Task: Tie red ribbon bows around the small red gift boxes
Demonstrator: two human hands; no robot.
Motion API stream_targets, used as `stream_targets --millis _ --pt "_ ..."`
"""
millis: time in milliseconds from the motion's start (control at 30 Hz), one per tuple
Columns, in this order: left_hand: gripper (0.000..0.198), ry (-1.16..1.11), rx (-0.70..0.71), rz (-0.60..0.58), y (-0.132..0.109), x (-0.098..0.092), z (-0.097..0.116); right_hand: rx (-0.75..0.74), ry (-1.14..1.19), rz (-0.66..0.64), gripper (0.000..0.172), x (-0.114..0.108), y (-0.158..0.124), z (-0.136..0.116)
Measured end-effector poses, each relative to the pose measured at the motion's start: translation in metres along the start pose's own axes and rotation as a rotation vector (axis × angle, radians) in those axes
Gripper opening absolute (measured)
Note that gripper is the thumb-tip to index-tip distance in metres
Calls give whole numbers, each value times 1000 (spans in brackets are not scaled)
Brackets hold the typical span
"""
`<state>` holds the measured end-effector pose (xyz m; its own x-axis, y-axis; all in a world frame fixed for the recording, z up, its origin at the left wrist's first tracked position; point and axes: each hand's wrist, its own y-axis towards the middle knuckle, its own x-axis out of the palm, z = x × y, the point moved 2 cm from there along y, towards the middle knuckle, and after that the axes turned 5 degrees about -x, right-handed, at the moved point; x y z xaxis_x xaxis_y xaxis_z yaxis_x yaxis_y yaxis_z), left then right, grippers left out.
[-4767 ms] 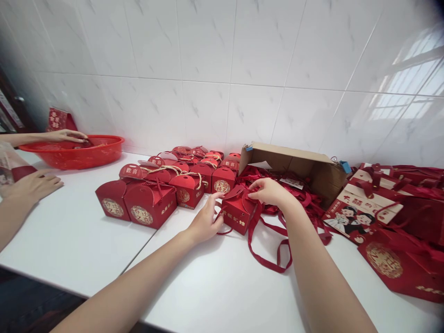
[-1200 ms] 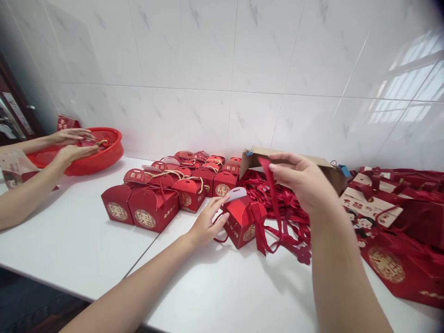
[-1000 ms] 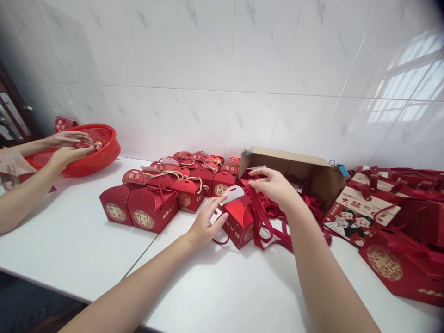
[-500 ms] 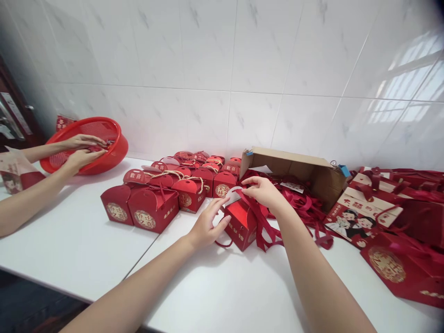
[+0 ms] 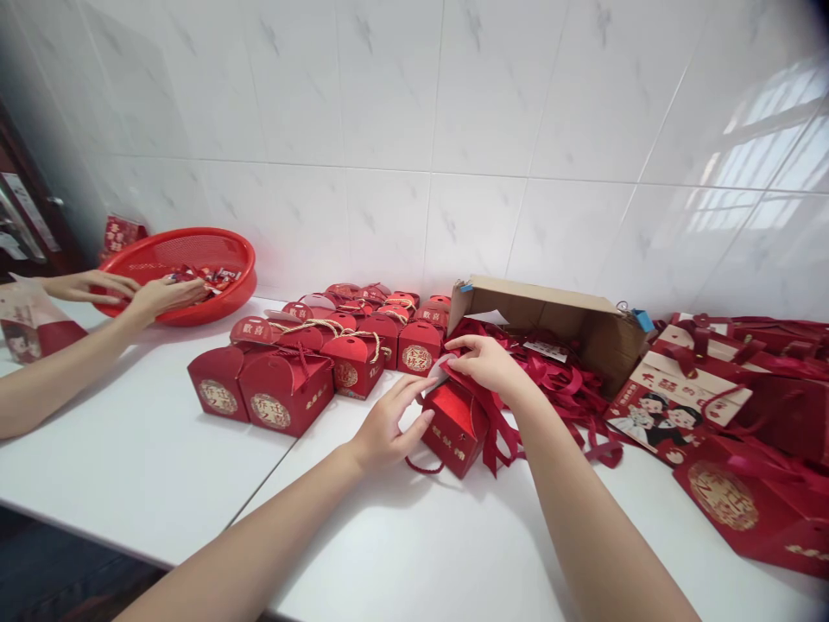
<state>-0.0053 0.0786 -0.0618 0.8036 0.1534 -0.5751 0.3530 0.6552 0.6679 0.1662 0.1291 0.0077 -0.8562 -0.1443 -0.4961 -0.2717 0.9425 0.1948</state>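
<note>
A small red gift box (image 5: 453, 432) stands on the white table in front of me, its top flaps partly raised. My left hand (image 5: 389, 425) is at its left side, fingers against the pale inner side of a flap and thumb near the front. My right hand (image 5: 484, 364) is closed over the top edge, pinching a dark red ribbon (image 5: 496, 432) against the flap. The ribbon's loose ends hang down the box's right side. A dark red cord loop (image 5: 424, 466) lies at the box's lower left. The right fingertips partly hide the flap's edge.
Several closed red boxes (image 5: 285, 393) stand left of centre. A cardboard carton (image 5: 550, 298) with tangled ribbons lies behind my right hand. Red gift bags (image 5: 673, 402) crowd the right. At left, a co-worker's hands (image 5: 161, 295) reach into a red plastic basket (image 5: 239, 298) of small wrapped items.
The box has turned slightly and shifted a little toward me. My right hand has closed in over the flap and ribbon. The co-worker's hands moved apart and the basket tipped more level.
</note>
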Motion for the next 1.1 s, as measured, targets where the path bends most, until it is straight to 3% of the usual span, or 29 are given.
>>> stream_targets --millis 267,367,433,567,633,700,833,967,1033,1100 --pt "25 -83 102 63 -5 -5 12 -46 143 -202 28 -2 -8 -3" --pt "11 -307 -118 154 -2 -2 13 -37 138 -276 25 -4 -11 -7" --pt "11 -432 -315 151 2 3 10 -34 113 -307 25 -4 -13 -10" --pt "36 -627 -639 -18 14 14 3 -67 40 -334 22 -1 -16 -16" --pt "45 -654 -721 -150 22 16 4 -82 1 -331 21 1 -16 -18" --pt "43 -614 -747 -250 34 13 10 -93 -34 -324 21 2 -16 -19" --pt "29 -459 -751 -352 66 -9 28 -102 -68 -313 30 -7 -19 -19" --pt "30 -290 -684 -401 100 -42 53 -85 -182 -184 47 -39 -31 -18" --pt "28 -244 -559 -285 111 -62 68 -53 -335 -102 48 -57 -39 -17" --pt "23 -373 -471 -77 114 -83 81 25 -476 -112 47 -67 -46 -16"
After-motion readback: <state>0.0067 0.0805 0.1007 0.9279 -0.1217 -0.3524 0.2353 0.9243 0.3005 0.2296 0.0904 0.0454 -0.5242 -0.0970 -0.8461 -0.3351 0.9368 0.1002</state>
